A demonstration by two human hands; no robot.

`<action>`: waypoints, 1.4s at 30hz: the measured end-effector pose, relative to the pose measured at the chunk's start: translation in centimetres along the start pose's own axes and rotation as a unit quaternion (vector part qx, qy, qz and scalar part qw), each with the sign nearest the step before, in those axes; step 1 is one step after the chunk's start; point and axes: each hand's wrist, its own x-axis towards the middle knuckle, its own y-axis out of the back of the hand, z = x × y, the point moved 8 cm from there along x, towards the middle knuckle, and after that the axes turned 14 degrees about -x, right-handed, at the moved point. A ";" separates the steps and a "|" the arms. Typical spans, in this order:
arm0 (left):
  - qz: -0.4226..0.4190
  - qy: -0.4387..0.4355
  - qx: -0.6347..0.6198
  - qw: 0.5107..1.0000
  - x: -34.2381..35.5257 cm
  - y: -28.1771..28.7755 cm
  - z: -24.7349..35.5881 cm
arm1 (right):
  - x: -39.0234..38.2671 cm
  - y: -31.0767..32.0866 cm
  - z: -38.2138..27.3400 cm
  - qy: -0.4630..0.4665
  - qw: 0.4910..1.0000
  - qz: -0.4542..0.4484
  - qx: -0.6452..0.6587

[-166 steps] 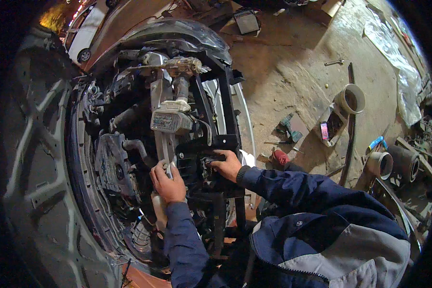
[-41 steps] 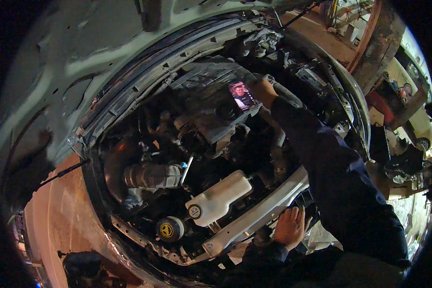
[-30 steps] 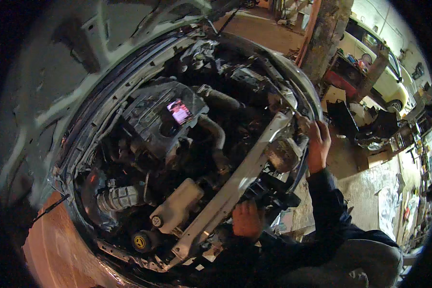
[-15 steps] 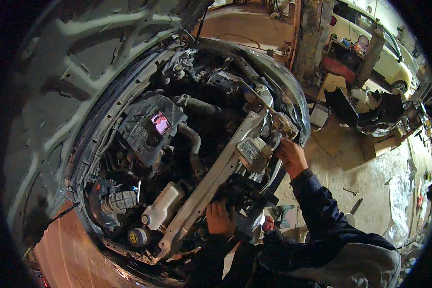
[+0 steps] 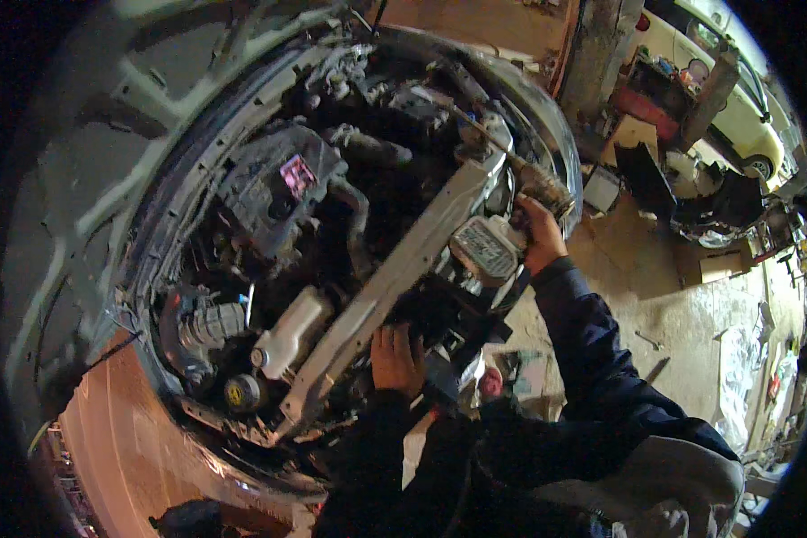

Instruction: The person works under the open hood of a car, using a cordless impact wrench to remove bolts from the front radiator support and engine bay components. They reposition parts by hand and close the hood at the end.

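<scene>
Lamplit garage floor (image 5: 619, 305) beyond engine bay (image 5: 242, 117). Right hand (image 5: 544, 238): fingers wrapped round handle of cordless drill (image 5: 486, 249), battery just left of them; arm stretched forward. Left hand (image 5: 396, 360) beside metal crossbar (image 5: 394, 282), grip impossible to tell.

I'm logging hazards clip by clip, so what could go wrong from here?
The drill sits beside the metal crossbar, the right hand at its handle; a poor grip might let it drop. The left hand, also close to the crossbar, could get scraped. The phone lies on the engine cover; a knock might slide it off.
</scene>
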 end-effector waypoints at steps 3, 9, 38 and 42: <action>-0.011 -0.014 0.017 1.000 0.2 -0.5 -0.4 | -6.8 3.5 -1.0 0.001 0.998 0.055 0.025; 0.008 -0.025 -0.012 1.000 0.8 -0.4 -0.1 | -22.3 15.6 1.0 0.085 0.994 0.020 -0.064; -0.041 0.037 -0.055 0.997 0.3 -1.1 -0.2 | -40.6 24.5 23.2 -0.077 0.964 0.044 -0.252; -0.045 0.027 -0.046 0.998 0.3 -1.0 -0.3 | -40.5 24.0 24.8 -0.086 0.965 0.046 -0.244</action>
